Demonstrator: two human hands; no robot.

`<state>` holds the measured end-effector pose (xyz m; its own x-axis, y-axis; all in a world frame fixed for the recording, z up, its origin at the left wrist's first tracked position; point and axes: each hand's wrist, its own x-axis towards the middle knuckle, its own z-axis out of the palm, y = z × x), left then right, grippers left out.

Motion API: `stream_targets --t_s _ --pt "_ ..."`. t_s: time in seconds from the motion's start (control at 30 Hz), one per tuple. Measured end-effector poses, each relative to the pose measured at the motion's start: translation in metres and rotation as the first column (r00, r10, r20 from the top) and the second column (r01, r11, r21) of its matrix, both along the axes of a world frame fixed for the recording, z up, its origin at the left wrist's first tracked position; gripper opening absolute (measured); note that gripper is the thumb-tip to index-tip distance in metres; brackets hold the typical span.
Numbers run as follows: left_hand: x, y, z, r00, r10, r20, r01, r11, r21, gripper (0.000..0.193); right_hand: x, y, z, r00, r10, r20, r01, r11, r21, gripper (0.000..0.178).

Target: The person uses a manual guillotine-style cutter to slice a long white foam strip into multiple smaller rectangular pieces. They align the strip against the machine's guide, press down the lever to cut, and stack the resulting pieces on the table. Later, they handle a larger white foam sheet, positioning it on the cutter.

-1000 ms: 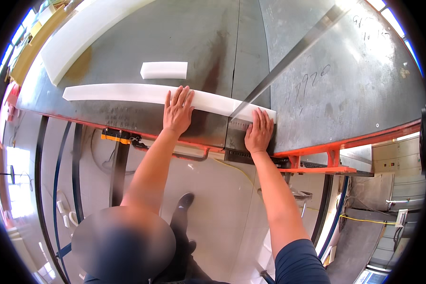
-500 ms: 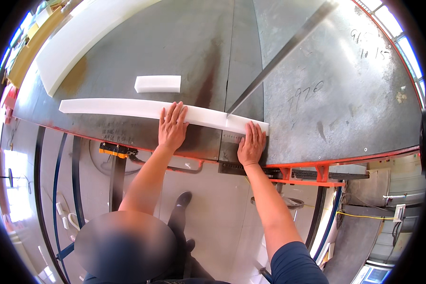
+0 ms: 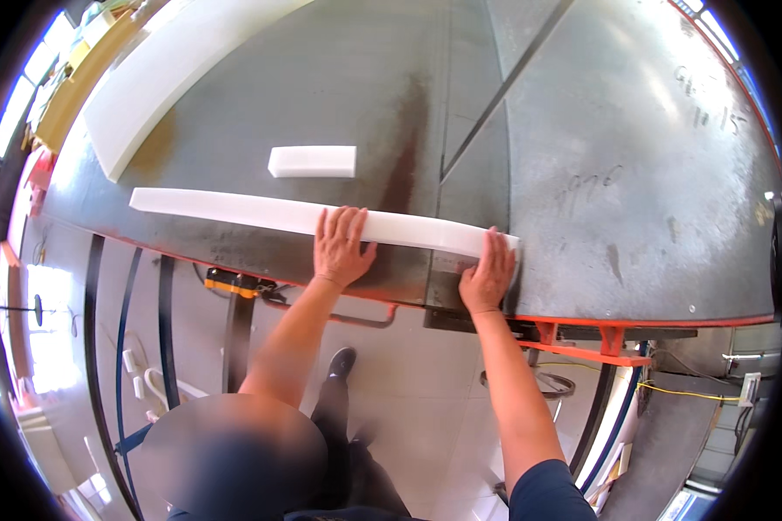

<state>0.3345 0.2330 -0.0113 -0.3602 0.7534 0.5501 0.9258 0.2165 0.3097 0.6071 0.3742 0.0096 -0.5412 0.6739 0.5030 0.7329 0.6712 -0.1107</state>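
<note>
A long white foam strip (image 3: 235,211) lies across the near part of a grey metal saw table (image 3: 582,130). My left hand (image 3: 341,246) rests flat on the strip near its middle, fingers spread. My right hand (image 3: 488,272) presses flat against the strip's right end, by the table's near edge. A thin dark blade line (image 3: 495,95) runs from the far right down toward the strip's right part. A short white foam block (image 3: 312,161) sits loose on the table just beyond the strip.
A wide white foam slab (image 3: 174,69) lies at the far left of the table. Orange-red frame bars (image 3: 582,334) run under the table's near edge. Below are a tiled floor, black hoses (image 3: 122,347) and my shoe (image 3: 341,360).
The view has shifted, so strip and hands sit a little lower in the frame. Both hands stay flat on the strip in the same places; the strip looks much as before.
</note>
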Motion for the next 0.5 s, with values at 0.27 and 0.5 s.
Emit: stream_targets --t_s 0.27,0.5 --pt "-0.001 0.002 -0.001 0.996 -0.02 0.083 0.022 1.0 -0.018 0.067 -0.01 0.03 0.029 0.992 -0.035 0.122 0.055 0.985 -0.166 0.052" --pt "-0.015 -0.015 0.013 0.988 -0.102 0.12 0.116 0.986 -0.118 0.068 -0.038 -0.002 0.098 0.952 -0.275 -0.135 0.266 0.96 -0.085 0.063"
